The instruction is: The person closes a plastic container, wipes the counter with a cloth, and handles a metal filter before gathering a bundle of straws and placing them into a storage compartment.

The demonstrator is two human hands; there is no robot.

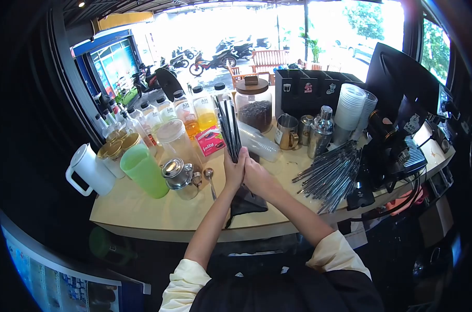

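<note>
A bundle of black straws (229,125) stands nearly upright over the counter, its lower ends hidden between my palms. My left hand (233,171) closes on it from the left. Pressed against it from the other side, my right hand (257,176) also grips the bundle. Beneath my wrists lies a dark cloth or bag (248,204) near the counter's front edge. To the right, many loose straws in clear wrappers (332,174) are spread in a pile. A long-handled spoon (210,179) rests left of my left hand.
The wooden counter (137,213) holds a metal pot (179,174), a green pitcher (144,170), a white jug (90,170) and several bottles (186,112). Behind my hands are clear cups (257,141) lying sideways. Right are a shaker (319,136), stacked cups (348,108) and a black monitor (399,78).
</note>
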